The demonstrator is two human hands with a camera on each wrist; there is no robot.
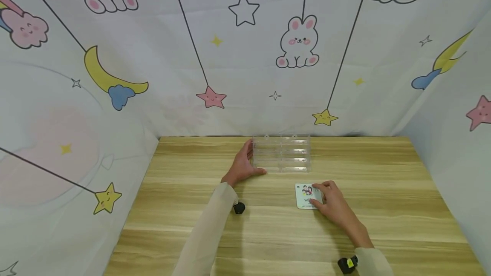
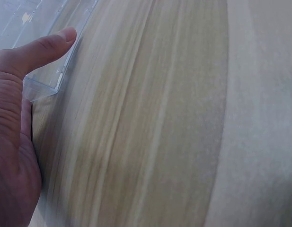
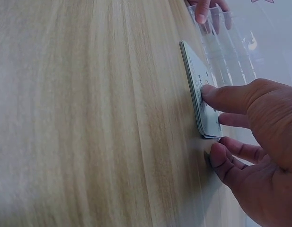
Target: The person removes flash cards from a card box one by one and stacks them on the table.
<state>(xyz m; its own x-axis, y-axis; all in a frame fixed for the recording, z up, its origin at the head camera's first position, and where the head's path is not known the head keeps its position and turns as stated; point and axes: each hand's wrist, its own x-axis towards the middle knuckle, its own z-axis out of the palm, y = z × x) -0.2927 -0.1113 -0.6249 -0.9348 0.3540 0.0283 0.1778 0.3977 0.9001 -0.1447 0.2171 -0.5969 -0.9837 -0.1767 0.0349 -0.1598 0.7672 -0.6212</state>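
A clear plastic rack with several rows of slots lies at the back of the table. My left hand holds its left end, the thumb over the near corner and the fingers around the left side, partly hidden. Nearer to me lies a small stack of square white cards, its top card showing cartoon people and a printed word partly covered. My right hand grips the stack's right side. In the right wrist view its thumb presses on the top card while other fingers touch the edge.
The wood-grain table runs back to a white cloth printed with stars, rabbits and moons. More of this cloth hangs at the left and right sides. The rack stands close to the back cloth, with the card stack in front of it.
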